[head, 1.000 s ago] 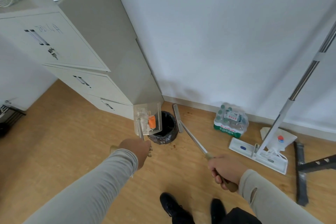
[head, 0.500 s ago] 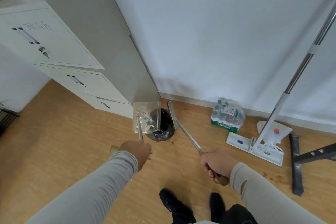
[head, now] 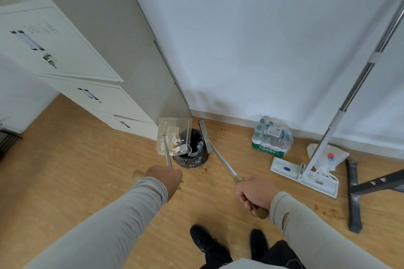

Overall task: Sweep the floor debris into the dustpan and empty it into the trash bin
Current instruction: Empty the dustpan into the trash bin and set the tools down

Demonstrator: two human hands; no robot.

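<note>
My left hand grips the tan end of a metal rod that carries a clear plastic dustpan. The pan is tipped toward the small black-bagged trash bin beside it. White scraps and a small clear cup sit at the pan's lower right edge, over the bin's rim. My right hand holds the wooden handle of the broom, whose narrow grey head rests on the floor just right of the bin.
A grey filing cabinet stands left of the bin against the white wall. A shrink-wrapped pack of water bottles, a flat mop with a tall pole and a black metal stand leg lie to the right. My shoes are below.
The dustpan has tipped further toward the bin and its contents have slid to the lower edge; the orange piece seen before no longer shows. The broom head has moved closer to the bin.
</note>
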